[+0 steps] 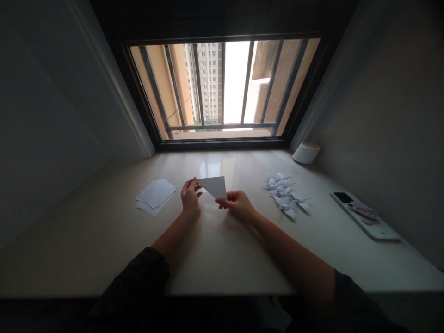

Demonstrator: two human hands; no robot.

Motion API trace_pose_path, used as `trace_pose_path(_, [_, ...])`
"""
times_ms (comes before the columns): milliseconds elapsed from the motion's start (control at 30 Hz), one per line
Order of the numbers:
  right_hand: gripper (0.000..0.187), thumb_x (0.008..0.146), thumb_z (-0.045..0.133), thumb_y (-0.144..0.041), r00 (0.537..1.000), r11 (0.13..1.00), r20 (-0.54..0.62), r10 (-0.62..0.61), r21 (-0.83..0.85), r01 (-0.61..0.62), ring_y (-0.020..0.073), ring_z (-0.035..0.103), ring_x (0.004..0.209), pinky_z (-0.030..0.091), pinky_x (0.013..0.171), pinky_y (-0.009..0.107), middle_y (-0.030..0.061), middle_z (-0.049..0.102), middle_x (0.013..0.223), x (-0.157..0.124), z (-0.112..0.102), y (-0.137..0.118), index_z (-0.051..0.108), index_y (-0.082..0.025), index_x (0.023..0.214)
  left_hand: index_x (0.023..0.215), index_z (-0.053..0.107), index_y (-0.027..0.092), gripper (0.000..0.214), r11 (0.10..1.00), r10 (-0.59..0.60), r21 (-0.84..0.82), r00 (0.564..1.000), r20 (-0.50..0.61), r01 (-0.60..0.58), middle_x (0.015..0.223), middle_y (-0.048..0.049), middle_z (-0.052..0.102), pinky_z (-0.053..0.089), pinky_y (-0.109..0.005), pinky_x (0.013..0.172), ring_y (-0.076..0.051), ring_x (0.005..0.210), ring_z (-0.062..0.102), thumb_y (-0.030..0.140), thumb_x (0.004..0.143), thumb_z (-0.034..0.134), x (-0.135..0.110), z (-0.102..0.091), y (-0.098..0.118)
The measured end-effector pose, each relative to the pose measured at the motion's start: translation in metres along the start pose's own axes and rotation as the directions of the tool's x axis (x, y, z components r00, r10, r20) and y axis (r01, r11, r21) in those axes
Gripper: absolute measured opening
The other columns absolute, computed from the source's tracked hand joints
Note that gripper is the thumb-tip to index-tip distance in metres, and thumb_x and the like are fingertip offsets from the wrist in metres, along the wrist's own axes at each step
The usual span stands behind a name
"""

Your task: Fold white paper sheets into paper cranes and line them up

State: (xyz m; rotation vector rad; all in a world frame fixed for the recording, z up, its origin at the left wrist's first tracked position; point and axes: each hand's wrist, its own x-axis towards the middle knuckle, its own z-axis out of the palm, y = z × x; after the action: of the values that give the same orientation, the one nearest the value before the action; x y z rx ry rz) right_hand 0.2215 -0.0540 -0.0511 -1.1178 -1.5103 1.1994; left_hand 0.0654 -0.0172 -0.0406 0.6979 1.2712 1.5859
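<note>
I log the left hand [190, 196] and right hand [240, 206] each pinching a white paper [215, 186] corner; light, even tension should keep edges true.

A plain white piece of paper [215, 186], triangular in outline, is held up over the bench [222, 259] between the left hand [190, 196] and the right hand [240, 205]. It looks flat and smooth. From its middle, one corner points toward 10 o'clock, pinched by fingertips; a sharp, uncovered corner points toward 2; the third, partly hidden by a thumb, points toward 5. The upper edge runs nearly level, the long edge slanting from 10 toward 5. Its layers cannot be counted.
</note>
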Motion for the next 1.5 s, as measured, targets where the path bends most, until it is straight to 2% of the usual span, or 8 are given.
trace_pose_path(200, [0.031,0.064,0.07,-0.046,0.998,1.0,0.051,0.023,0.013,-0.024,0.0145,0.055,0.052,0.039,0.053,0.026,0.005,0.067,0.058,-0.001,-0.005,0.005,0.07,-0.015,0.063,0.08,0.052,0.022,0.026,0.998,0.049,-0.038,0.996,-0.076,-0.052,0.092,-0.0017,0.059,0.04,-0.023,0.064,-0.012,0.076,0.057,0.044,0.069,0.059,0.018,-0.007,0.003])
trace_pose_path(333, [0.035,0.065,0.066,-0.05,0.993,1.0,-0.119,-0.001,0.014,0.003,0.0136,0.053,0.052,0.038,0.053,0.026,0.0042,0.066,0.059,0.003,-0.013,0.008,0.07,-0.016,0.064,0.081,0.054,0.022,0.025,0.962,0.244,0.104,0.966,0.084,-0.252,0.091,-0.0031,0.06,0.041,-0.025,0.065,-0.015,0.077,0.057,0.045,0.074,0.056,0.015,-0.008,0.007])
trace_pose_path(500, [0.035,0.065,0.066,-0.052,0.995,0.997,-0.098,0.001,-0.082,-0.009,0.0127,0.049,0.05,0.034,0.051,0.025,0.0019,0.064,0.056,0.007,-0.019,0.009,0.069,-0.017,0.063,0.098,0.061,0.024,0.024,0.594,0.612,0.386,0.708,0.351,-0.706,0.108,-0.0068,0.057,0.039,-0.033,0.086,-0.021,0.1,0.052,0.039,0.08,0.057,-0.013,-0.004,0.018])
trace_pose_path(633, [0.038,0.072,0.06,-0.054,0.99,0.966,-0.122,-0.063,-0.257,0.03,0.0118,0.044,0.046,0.03,0.049,0.025,-0.0003,0.059,0.051,0.005,-0.019,0.01,0.068,-0.019,0.059,0.106,0.064,0.029,0.035,0.389,0.658,0.445,0.581,0.478,-0.807,0.121,-0.007,0.054,0.028,-0.039,0.1,-0.027,0.114,0.045,0.036,0.073,0.067,-0.02,-0.004,0.023])
trace_pose_path(900, [0.037,0.078,0.054,-0.053,0.979,0.939,-0.122,-0.163,-0.324,0.117,0.0157,0.053,0.057,0.037,0.055,0.027,0.0032,0.067,0.066,0.002,-0.018,0.007,0.072,-0.022,0.071,0.092,0.072,0.032,0.021,0.513,0.527,0.448,0.68,0.509,-0.732,0.088,-0.0051,0.07,0.033,-0.038,0.091,-0.025,0.087,0.058,0.034,0.072,0.067,-0.011,-0.007,0.012])
trace_pose_path(1100, [0.03,0.07,0.066,-0.046,0.964,0.992,-0.239,-0.117,-0.067,0.104,0.0194,0.061,0.07,0.044,0.062,0.029,0.0056,0.072,0.082,0.007,-0.019,0.006,0.073,-0.021,0.085,0.087,0.073,0.033,0.019,0.576,0.508,0.438,0.722,0.47,-0.69,0.076,-0.002,0.07,0.038,-0.034,0.085,-0.022,0.077,0.061,0.035,0.068,0.071,-0.014,-0.006,0.012])
trace_pose_path(1267, [0.029,0.061,0.073,-0.043,0.976,0.984,-0.216,0.033,0.18,0.007,0.017,0.06,0.062,0.043,0.06,0.028,0.0042,0.07,0.07,0.009,-0.021,0.006,0.074,-0.018,0.076,0.105,0.066,0.032,0.028,0.34,0.578,0.45,0.561,0.593,-0.826,0.095,-0.0009,0.07,0.042,-0.035,0.085,-0.021,0.087,0.062,0.033,0.076,0.064,-0.015,-0.006,0.011])
trace_pose_path(1500, [0.025,0.054,0.078,-0.039,0.979,0.938,-0.177,0.106,0.344,-0.039,0.014,0.057,0.058,0.04,0.058,0.027,0.002,0.068,0.064,0.009,-0.023,0.005,0.072,-0.018,0.068,0.084,0.068,0.026,0.011,0.146,0.659,0.354,0.358,0.662,-0.924,0.094,-0.0015,0.069,0.042,-0.034,0.086,-0.018,0.091,0.06,0.032,0.075,0.066,-0.015,-0.007,0.014])
